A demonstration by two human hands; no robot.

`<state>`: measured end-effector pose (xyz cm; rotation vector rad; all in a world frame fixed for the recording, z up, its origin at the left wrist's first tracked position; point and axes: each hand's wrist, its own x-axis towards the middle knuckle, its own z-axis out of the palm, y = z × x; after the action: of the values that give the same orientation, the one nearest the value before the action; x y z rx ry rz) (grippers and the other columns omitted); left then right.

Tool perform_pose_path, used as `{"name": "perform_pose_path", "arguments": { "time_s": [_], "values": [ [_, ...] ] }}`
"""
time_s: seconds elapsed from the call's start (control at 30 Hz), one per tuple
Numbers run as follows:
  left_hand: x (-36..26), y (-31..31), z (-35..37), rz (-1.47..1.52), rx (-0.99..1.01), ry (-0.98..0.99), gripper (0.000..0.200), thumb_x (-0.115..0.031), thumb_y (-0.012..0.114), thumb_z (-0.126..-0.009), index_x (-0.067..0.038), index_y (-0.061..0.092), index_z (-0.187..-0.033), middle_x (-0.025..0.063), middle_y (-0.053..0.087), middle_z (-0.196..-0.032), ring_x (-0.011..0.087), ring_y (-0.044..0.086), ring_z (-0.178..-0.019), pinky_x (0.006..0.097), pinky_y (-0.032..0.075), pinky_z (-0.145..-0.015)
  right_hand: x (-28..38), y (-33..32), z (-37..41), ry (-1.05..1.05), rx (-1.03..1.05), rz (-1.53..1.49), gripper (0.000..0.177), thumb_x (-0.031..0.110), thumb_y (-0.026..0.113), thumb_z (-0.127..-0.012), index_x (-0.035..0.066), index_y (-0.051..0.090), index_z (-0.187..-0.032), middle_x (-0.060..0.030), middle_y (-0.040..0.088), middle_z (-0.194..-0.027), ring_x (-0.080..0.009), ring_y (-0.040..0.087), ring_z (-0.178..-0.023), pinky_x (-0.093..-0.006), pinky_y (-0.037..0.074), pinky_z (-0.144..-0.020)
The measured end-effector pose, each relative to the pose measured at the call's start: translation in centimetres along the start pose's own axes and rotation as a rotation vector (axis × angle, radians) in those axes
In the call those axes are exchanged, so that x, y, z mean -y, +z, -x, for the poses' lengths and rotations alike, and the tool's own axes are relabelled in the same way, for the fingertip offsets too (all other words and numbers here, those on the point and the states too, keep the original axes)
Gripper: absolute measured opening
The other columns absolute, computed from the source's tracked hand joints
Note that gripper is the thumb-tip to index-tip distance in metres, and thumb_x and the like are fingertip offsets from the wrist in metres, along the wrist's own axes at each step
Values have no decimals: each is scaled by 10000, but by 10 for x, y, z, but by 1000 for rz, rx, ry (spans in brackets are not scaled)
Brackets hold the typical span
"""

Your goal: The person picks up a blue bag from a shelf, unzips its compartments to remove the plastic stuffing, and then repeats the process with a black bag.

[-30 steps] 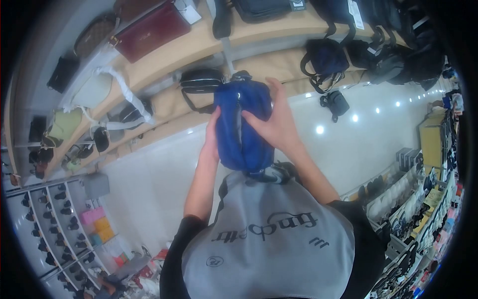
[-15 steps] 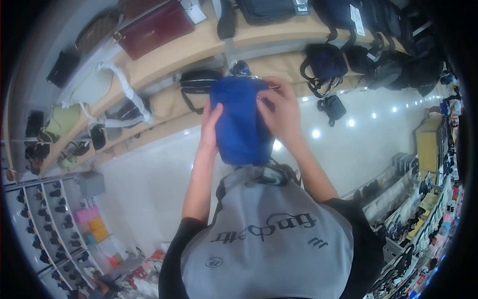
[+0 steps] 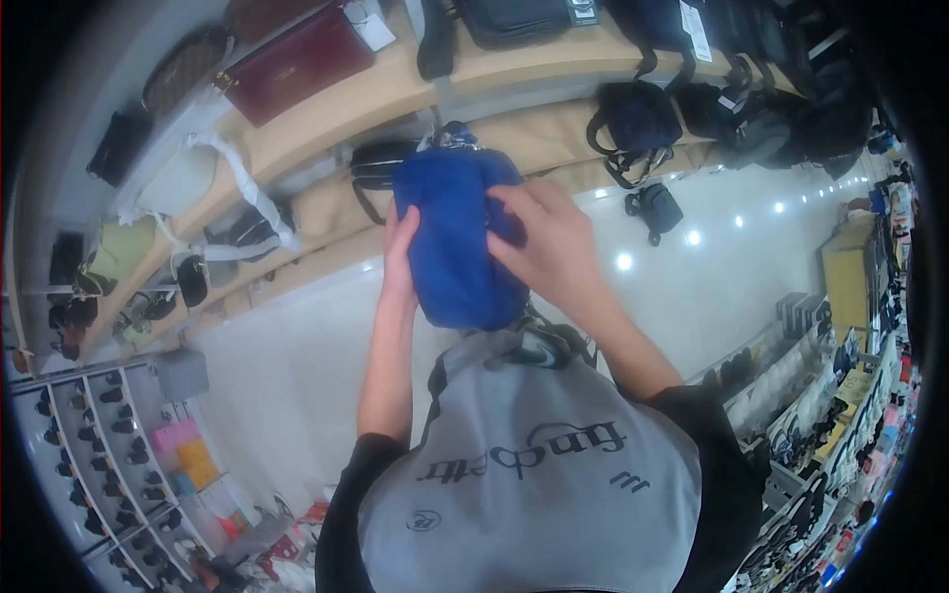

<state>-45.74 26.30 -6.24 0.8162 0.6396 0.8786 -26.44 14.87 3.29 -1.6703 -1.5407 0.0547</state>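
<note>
A small blue fabric bag [image 3: 447, 242] is held upright in front of my chest. My left hand [image 3: 398, 257] grips its left side, the thumb lying on the front face and the other fingers hidden behind. On the right side, my right hand [image 3: 539, 237] has its bent index finger and thumb at the bag's side seam; whether a zipper pull is between them I cannot make out. A dark strap [image 3: 539, 321] shows below the bag, against my grey shirt.
Wooden shelves [image 3: 346, 111] curve across the top, bearing a dark red bag [image 3: 297, 64], a pale bag [image 3: 176, 183] and several black bags. A navy backpack [image 3: 641, 119] sits at right. Shoe racks [image 3: 99, 445] stand lower left, and more goods line the right side.
The blue bag and both hands have shifted slightly left. My right hand has slid a little down the bag's side, and its fingers have turned inward toward the seam.
</note>
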Motion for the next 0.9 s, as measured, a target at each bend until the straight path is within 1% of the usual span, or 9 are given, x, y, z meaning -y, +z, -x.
{"name": "perform_pose_path", "arguments": {
  "time_s": [0.13, 0.33, 0.43, 0.53, 0.63, 0.67, 0.77, 0.87, 0.9],
  "values": [
    [3, -1, 2, -53, 24, 48, 690, -319, 684, -1107, -29, 422, -1675, 172, 607, -1540, 291, 634, -1377, 412, 537, -1141, -7, 11, 1, 166, -31, 17, 306, 174, 930, -817, 93, 794, -1079, -83, 728, -979, -311, 718, -955, -435, 589, -776],
    [-2, 1, 7, -40, -30, 63, 682, -271, 692, -1108, -31, 414, -1683, 175, 604, -1556, 288, 630, -1386, 406, 527, -1155, -17, 26, 4, -30, -188, -90, 171, 101, 875, -867, 65, 774, -999, -101, 711, -941, -328, 705, -917, -460, 577, -774],
    [-2, -7, 8, -6, -56, 51, 681, -271, 692, -1111, -35, 413, -1685, 171, 606, -1552, 285, 633, -1380, 410, 528, -1151, -17, 18, 5, -56, -35, -45, 125, 92, 838, -904, 53, 753, -986, -112, 693, -942, -327, 699, -903, -466, 571, -792],
    [1, -12, 5, -36, -106, 50, 687, -304, 692, -1110, -38, 423, -1683, 168, 610, -1549, 282, 638, -1373, 410, 531, -1144, -11, -1, 19, -280, 245, 22, 130, 136, 813, -935, 45, 724, -963, -125, 650, -919, -340, 688, -864, -471, 562, -793],
    [-9, -8, 7, 61, -174, -27, 694, -342, 687, -1109, -40, 438, -1682, 168, 615, -1548, 288, 643, -1368, 405, 530, -1142, 7, -21, 42, -297, 547, -15, 144, 169, 785, -957, 53, 700, -945, -121, 613, -893, -346, 676, -814, -474, 554, -776],
    [-6, -11, 5, 42, -125, -28, 705, -352, 693, -1102, -39, 441, -1682, 169, 615, -1549, 291, 643, -1369, 405, 528, -1145, 4, -21, 44, -312, 564, -20, 155, 196, 789, -969, 54, 729, -957, -114, 643, -907, -357, 698, -798, -469, 561, -753],
    [1, -21, 6, 8, -12, -46, 736, -368, 711, -1082, -38, 446, -1684, 174, 614, -1555, 302, 640, -1378, 407, 521, -1158, 2, -33, 20, -113, 529, -254, 189, 227, 800, -997, 50, 758, -944, -113, 684, -884, -318, 711, -771, -431, 560, -709],
    [-5, -16, 8, 6, 52, -75, 762, -359, 735, -1059, -38, 447, -1687, 177, 606, -1571, 309, 624, -1407, 415, 507, -1182, -4, -18, -12, 313, 83, -385, 296, 323, 848, -983, 42, 783, -917, -109, 721, -850, -256, 710, -753, -392, 548, -674],
    [-10, -10, 9, 6, 64, -64, 772, -355, 745, -1050, -38, 447, -1688, 178, 602, -1578, 310, 615, -1421, 418, 498, -1194, -6, -17, -21, 315, 56, -340, 320, 341, 867, -964, 38, 784, -905, -103, 719, -832, -243, 698, -738, -379, 544, -670]
  ]
}}
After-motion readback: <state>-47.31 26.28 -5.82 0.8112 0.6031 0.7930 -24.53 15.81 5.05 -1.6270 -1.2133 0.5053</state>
